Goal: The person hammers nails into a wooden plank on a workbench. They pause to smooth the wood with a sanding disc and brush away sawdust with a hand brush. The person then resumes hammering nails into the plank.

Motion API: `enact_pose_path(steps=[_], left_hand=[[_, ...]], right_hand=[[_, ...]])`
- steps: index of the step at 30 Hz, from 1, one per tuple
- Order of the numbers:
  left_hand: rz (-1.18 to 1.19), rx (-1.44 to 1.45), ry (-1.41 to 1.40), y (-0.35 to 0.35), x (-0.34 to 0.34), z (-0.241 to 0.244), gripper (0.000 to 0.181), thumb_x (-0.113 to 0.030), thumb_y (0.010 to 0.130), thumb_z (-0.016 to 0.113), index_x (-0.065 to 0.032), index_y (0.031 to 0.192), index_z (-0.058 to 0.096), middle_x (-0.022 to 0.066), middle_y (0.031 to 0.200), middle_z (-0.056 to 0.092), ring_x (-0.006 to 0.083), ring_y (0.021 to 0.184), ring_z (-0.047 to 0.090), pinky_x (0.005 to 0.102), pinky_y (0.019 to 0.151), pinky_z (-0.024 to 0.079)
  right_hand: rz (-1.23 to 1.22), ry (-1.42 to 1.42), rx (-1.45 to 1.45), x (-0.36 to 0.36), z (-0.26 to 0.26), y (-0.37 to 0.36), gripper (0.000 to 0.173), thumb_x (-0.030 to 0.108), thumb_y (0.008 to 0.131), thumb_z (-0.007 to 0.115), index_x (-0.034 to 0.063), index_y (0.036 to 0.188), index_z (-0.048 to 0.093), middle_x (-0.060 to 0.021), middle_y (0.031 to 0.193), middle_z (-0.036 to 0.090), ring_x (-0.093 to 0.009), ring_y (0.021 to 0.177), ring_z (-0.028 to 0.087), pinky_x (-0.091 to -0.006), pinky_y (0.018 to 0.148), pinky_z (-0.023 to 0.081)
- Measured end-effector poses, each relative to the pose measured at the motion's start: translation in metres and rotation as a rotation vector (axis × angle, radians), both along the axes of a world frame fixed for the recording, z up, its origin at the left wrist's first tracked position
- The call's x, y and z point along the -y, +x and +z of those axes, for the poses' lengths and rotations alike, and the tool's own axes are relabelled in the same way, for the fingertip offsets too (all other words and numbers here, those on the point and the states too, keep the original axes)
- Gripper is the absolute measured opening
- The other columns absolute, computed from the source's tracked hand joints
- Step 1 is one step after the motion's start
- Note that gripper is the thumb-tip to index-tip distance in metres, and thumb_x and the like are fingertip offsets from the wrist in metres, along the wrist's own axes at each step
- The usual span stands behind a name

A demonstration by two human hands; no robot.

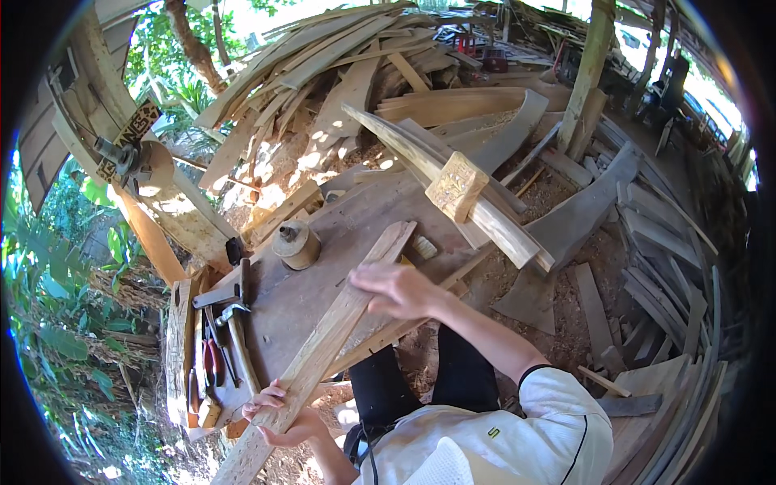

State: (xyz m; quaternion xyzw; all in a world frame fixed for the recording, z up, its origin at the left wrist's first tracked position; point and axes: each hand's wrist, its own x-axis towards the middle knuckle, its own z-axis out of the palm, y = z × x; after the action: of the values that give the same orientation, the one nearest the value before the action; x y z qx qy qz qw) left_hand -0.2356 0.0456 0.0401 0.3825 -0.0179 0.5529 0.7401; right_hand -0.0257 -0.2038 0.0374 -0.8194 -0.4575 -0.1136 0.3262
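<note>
A long, narrow wooden plank [327, 333] slants across the workbench [291, 321], its near end running out of view at the bottom. My left hand [285, 418] holds the plank's near part from beneath, fingers and thumb at opposite edges. Farther up, my right hand [397, 291] lies across the plank's upper face. Its palm is hidden, so whether it grips the wood or covers something cannot be told. Left of the plank, a claw hammer [242, 345] and red-handled pliers [212, 361] lie on the bench. Beyond my right hand is a small pale block [424, 247].
A round wooden container [297, 245] stands on the bench. A carved wooden block [458, 185] sits around a long beam [515, 239] over the right side. A bench grinder-like spindle [124, 157] is mounted at left. Stacked boards [339, 48] and offcuts [655, 224] surround the bench.
</note>
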Motion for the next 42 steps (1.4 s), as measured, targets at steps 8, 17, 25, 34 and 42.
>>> enact_pose_path(steps=[8,17,25,34,42], left_hand=[[0.080,0.022,0.068,-0.003,0.006,0.014,0.043,-0.043,0.085,0.053,-0.0109,0.111,0.045,0.0073,0.069,0.042,0.0213,0.065,0.047,0.0455,0.083,0.046],[0.094,0.084,0.077,-0.001,0.006,0.021,0.042,-0.040,0.086,0.055,-0.0107,0.113,0.042,0.0064,0.068,0.044,0.0201,0.061,0.049,0.0385,0.072,0.047],[0.081,0.112,0.127,0.003,0.008,0.025,0.043,-0.039,0.084,0.055,-0.0099,0.113,0.043,0.0070,0.067,0.044,0.0203,0.058,0.049,0.0392,0.068,0.048],[0.058,0.097,0.102,0.003,0.010,0.028,0.043,-0.039,0.084,0.056,-0.0111,0.113,0.044,0.0064,0.067,0.043,0.0202,0.058,0.049,0.0384,0.067,0.046],[0.132,0.054,0.089,-0.005,0.011,0.026,0.041,-0.040,0.085,0.055,-0.0116,0.113,0.045,0.0062,0.068,0.043,0.0192,0.060,0.048,0.0398,0.069,0.045]], right_hand=[[0.038,-0.061,-0.026,-0.019,0.015,-0.030,0.068,0.058,0.105,0.046,0.0043,0.145,0.057,-0.0115,0.154,0.053,-0.028,0.146,0.046,-0.0400,0.123,0.035],[-0.129,-0.103,-0.108,-0.013,0.022,-0.019,0.074,0.063,0.104,0.045,0.0037,0.145,0.057,-0.0142,0.154,0.052,-0.031,0.147,0.044,-0.0409,0.123,0.035],[-0.382,-0.161,-0.224,0.010,-0.002,0.025,0.088,0.072,0.102,0.036,0.0000,0.150,0.049,-0.0148,0.160,0.044,-0.032,0.151,0.038,-0.0428,0.125,0.031],[-0.496,-0.189,-0.281,0.039,-0.010,0.042,0.089,0.073,0.102,0.034,0.0008,0.154,0.045,-0.0169,0.162,0.040,-0.031,0.154,0.033,-0.0418,0.126,0.028],[-0.343,-0.142,-0.314,0.022,0.012,0.016,0.084,0.068,0.104,0.038,-0.0005,0.152,0.047,-0.0169,0.162,0.041,-0.028,0.153,0.035,-0.0434,0.126,0.029]])
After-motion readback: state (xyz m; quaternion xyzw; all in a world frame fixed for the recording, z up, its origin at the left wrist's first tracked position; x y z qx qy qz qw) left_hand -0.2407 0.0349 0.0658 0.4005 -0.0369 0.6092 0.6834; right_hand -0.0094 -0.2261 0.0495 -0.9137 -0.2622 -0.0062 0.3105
